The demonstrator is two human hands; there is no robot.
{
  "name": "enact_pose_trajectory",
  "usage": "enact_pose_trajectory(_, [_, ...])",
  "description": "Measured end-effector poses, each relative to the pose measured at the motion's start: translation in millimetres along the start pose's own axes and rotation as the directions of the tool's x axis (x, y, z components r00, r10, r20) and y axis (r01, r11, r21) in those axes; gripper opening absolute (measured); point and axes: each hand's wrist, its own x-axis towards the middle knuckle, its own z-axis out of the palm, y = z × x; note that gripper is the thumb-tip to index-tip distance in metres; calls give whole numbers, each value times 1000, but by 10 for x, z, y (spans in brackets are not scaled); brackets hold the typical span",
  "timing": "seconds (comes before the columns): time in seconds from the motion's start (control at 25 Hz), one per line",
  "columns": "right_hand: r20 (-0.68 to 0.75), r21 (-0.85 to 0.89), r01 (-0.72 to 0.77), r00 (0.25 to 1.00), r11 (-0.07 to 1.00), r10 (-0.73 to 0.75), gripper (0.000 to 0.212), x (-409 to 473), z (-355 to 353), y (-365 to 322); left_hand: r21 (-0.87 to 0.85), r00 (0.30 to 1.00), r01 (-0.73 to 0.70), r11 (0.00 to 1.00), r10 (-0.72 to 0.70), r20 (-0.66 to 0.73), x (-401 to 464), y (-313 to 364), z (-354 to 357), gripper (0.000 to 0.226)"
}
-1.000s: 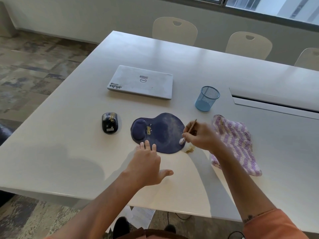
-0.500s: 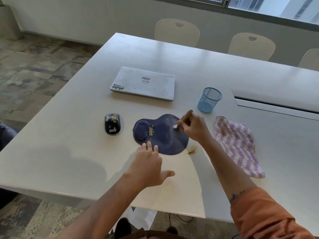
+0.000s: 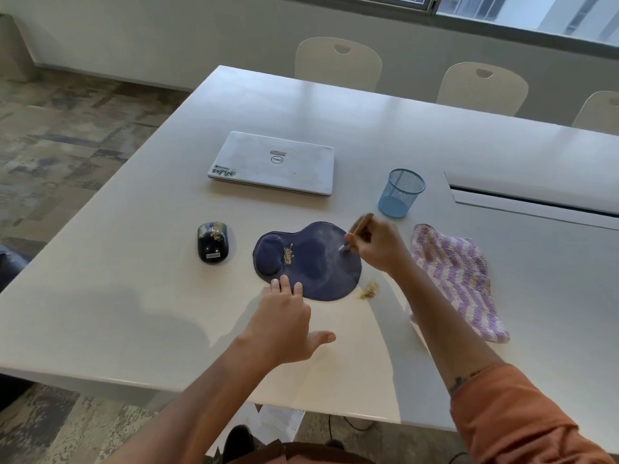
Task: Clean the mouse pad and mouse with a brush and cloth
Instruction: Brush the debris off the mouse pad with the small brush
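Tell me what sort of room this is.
Probably an office meeting room: a long white conference table with matching chairs along the far side, and a closed laptop beside a mesh pen cup.

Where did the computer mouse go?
The mouse sits on the white table, just left of the blue mouse pad and nearer than the closed laptop.

Office meeting room: long white conference table (image 3: 335,105) with cable trough (image 3: 536,199), row of cream chairs (image 3: 338,61), closed Dell laptop (image 3: 273,162), mesh pen cup (image 3: 400,192), carpet tiles (image 3: 67,135).
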Motion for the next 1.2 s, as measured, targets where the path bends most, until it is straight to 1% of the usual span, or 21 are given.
enact_pose_trajectory(0.08, [43,-94,-11,999,995,15,14,-82,13,101,3,1000,4,1000,-4,-5,2,-2,7,110])
enact_pose_trajectory(0.16, [120,-181,-40,991,983,62,12,-218,-77,201,-1,1000,10,1000,-10,-9,7,-1,27,110])
enact_pose_trajectory(0.28, [248,-180,-96,959,979,140,13,-362,-288,167,-20,1000,25,999,-25,-12,21,5,52,111])
enact_pose_trajectory(0.32, [256,-166,-106,956,980,146,12,-350,-327,134,-19,1000,25,999,-25,-12,23,7,54,111])
enact_pose_trajectory(0.36, [232,-137,-105,963,985,135,12,-327,-341,86,-15,1000,23,1000,-23,-13,24,7,48,111])
enact_pose_trajectory(0.48, [74,77,-92,994,993,86,10,-244,-207,4,-3,1000,15,1000,-15,-8,27,9,33,111])
enact_pose_trajectory(0.52, [46,101,-69,997,993,65,10,-253,-138,-10,-1,1000,15,1000,-15,-6,25,10,33,111])
enact_pose_trajectory(0.64, [69,30,-26,997,999,24,12,-381,-25,85,11,1000,18,1000,-17,-9,26,11,40,111])
enact_pose_trajectory(0.76, [196,-82,-31,979,996,46,19,-492,-201,193,10,1000,21,1000,-21,-9,22,17,25,110])
enact_pose_trajectory(0.8, [228,-106,-29,972,994,53,20,-494,-268,209,10,1000,20,1000,-20,-5,21,21,15,110])
enact_pose_trajectory(0.84, [226,-112,-23,973,993,48,20,-479,-322,209,11,1000,18,1000,-18,0,22,25,7,109])
enact_pose_trajectory(0.88, [185,-101,-23,982,995,42,18,-444,-351,197,14,1000,16,1000,-16,6,21,29,-2,109])
enact_pose_trajectory(0.96, [42,-9,-50,998,999,51,12,-321,-334,167,18,1000,17,1000,-17,10,15,34,-8,109])
enact_pose_trajectory(1.04, [-80,78,-51,995,996,57,9,-124,-230,111,17,1000,19,1000,-19,12,8,26,-6,110])
enact_pose_trajectory(1.08, [-119,95,-47,991,994,58,9,-14,-163,86,16,1000,17,1000,-17,11,5,23,-8,110])
enact_pose_trajectory(1.12, [-139,102,-49,988,994,63,8,87,-101,61,15,1000,13,1000,-14,7,4,25,-16,110])
enact_pose_trajectory(1.2, [-113,97,-68,990,993,79,8,249,-16,52,16,1000,8,1000,-8,8,-1,27,-27,109])
